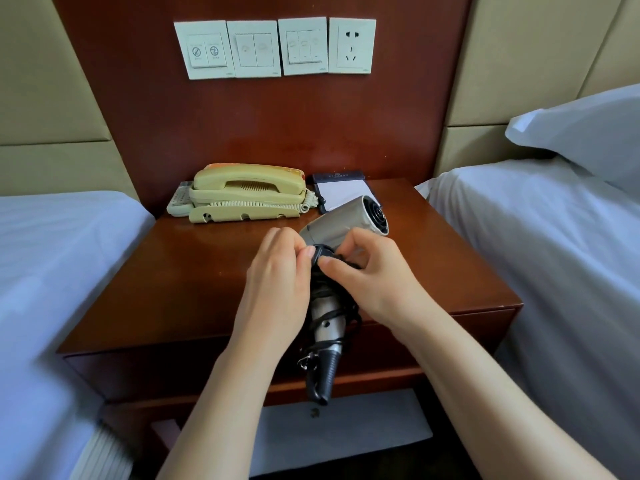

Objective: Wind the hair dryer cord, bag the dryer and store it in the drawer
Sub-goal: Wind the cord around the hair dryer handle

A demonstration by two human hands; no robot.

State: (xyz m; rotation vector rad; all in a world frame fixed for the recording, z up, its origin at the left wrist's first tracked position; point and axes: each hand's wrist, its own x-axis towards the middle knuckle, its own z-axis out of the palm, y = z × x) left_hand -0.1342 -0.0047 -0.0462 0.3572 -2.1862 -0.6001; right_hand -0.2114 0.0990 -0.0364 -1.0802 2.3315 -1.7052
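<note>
I hold the hair dryer [346, 220] over the front of the dark red wooden desk [166, 278], its handle hanging down past the edge in front of the drawer [173, 368]; the black cord [327, 301] is looped round that handle; my left hand [277, 271] and right hand [375, 271] both pinch the cord just below the barrel. At the back of the glossy desk sit a cream telephone [246, 192] and a notepad [343, 194]; white beds [52, 254] flank it; switch plates [252, 48] and a socket [352, 46] line the wooden wall panel [263, 119].
</note>
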